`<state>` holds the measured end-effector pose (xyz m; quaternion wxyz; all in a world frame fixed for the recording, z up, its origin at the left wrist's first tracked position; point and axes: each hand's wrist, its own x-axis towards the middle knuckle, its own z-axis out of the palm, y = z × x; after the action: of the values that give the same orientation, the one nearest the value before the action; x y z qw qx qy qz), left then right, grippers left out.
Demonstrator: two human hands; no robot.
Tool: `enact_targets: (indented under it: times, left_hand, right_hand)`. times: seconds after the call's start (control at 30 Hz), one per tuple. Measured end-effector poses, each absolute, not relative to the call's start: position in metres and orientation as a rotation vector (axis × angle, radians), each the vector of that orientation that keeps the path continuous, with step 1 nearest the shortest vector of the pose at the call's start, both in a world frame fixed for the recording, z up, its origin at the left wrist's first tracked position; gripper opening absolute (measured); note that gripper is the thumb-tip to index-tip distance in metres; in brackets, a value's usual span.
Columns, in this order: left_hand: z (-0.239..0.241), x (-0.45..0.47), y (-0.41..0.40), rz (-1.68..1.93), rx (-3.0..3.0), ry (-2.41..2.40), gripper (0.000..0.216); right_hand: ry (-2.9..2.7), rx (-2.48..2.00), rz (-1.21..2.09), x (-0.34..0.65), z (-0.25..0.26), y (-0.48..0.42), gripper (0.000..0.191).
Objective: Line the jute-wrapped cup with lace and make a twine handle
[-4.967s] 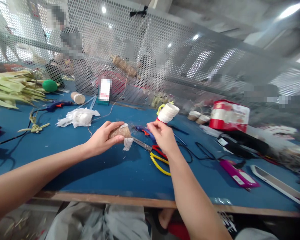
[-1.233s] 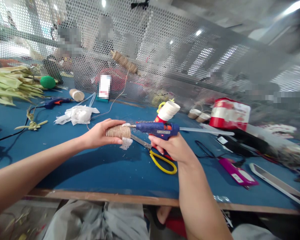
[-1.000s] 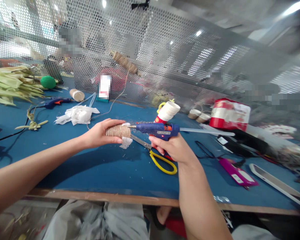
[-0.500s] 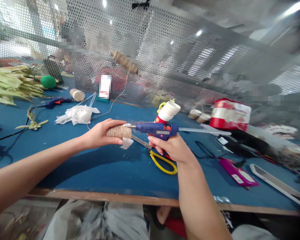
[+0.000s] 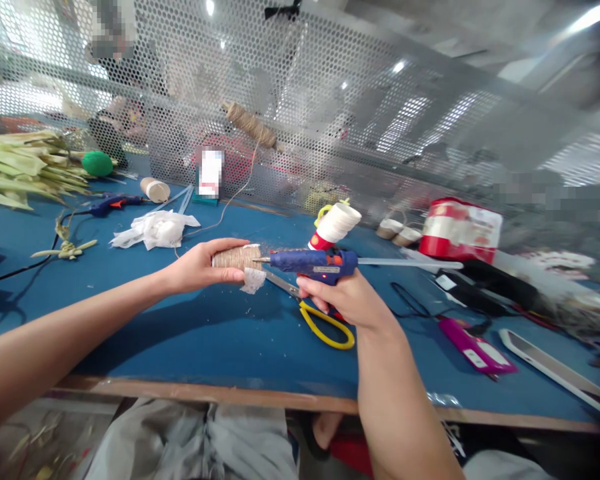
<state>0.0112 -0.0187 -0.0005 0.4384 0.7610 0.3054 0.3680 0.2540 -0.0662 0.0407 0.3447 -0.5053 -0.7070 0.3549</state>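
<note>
Since half a second ago, the nozzle of the blue glue gun (image 5: 305, 261) has dropped from the upper rim of the twine-wrapped roll (image 5: 234, 259) to about the middle of its right-hand end, while the roll itself has barely shifted. That roll lies on its side in the left hand (image 5: 197, 267), fingers over the top and thumb along the front, held just over the blue table (image 5: 190, 347). Around the gun's handle the right hand (image 5: 343, 293) is closed; whether the trigger is pressed cannot be told. White mesh fabric (image 5: 253, 281) hangs from the front of the roll's end, and another bit shows at the top. To do this gluing well, the roll would best stay still while the tip travels slowly round the edge, leaving a thin, even bead where the fabric is to lie. The left thumb and fingertips should keep back from the nozzle, which is probably hot, and the loose flap should stay clear of it. Just below, the yellow-handled scissors (image 5: 325, 325) leave the gun little room to dip.
</note>
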Motion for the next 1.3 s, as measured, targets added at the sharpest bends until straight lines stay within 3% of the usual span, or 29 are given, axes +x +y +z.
enact_targets:
  times: [0.4, 0.87, 1.3]
  left_hand:
    - [0.0021, 0.0121, -0.0208, 0.886, 1.713, 0.791, 0.070]
    - [-0.0043, 0.0104, -0.0199, 1.045, 2.375, 0.807, 0.065]
    - [-0.0041, 0.0105, -0.0218, 1.059, 2.427, 0.797, 0.064]
  right_hand:
    - [-1.852, -1.343, 0.925, 0.2556, 0.0420, -0.0669, 0.021]
    - [-1.726, -1.234, 0.934, 0.2556, 0.0375, -0.0630, 0.019]
    - [-1.836, -1.353, 0.916, 0.2531, 0.0410, -0.0656, 0.022]
